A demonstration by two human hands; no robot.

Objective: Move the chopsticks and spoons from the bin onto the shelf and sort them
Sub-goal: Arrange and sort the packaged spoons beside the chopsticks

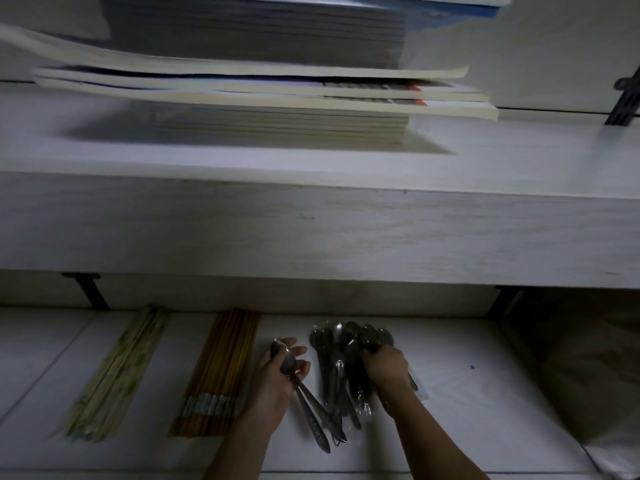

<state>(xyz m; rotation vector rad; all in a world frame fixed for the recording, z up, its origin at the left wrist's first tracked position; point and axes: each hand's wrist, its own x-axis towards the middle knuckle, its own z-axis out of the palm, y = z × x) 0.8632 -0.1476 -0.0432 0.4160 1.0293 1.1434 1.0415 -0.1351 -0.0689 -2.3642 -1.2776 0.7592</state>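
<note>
1. Two bare forearms reach in from the near edge onto the lower shelf [485, 386], a pale surface under a thick upper board.
2. Left hand [280, 372] curls its fingers round a couple of metal spoons [304, 393], bowls up past the fingertips, handles trailing back toward the wrist.
3. Right hand [384, 367] grips the main spoon bundle [341, 362], which appears to be partly in clear plastic wrap; the bundle lies on the shelf between the two hands.
4. Just left of the left hand lies a bundle of orange-brown chopsticks [218, 372] with a pale band near their close ends; farther left lies a bundle of pale green-patterned chopsticks [117, 372], the two well apart.
5. Sorting looks well along: both chopstick sets are laid out, and the spoons seem to be the step in hand. No bin is in view.
6. Next, by this reading, the left hand's spoons need setting down as their own group, aligned like the chopsticks, while the right hand steadies or frees the rest from the wrap.
7. Above, a stack of books [277, 95] sits on the upper board, blurred.
</note>
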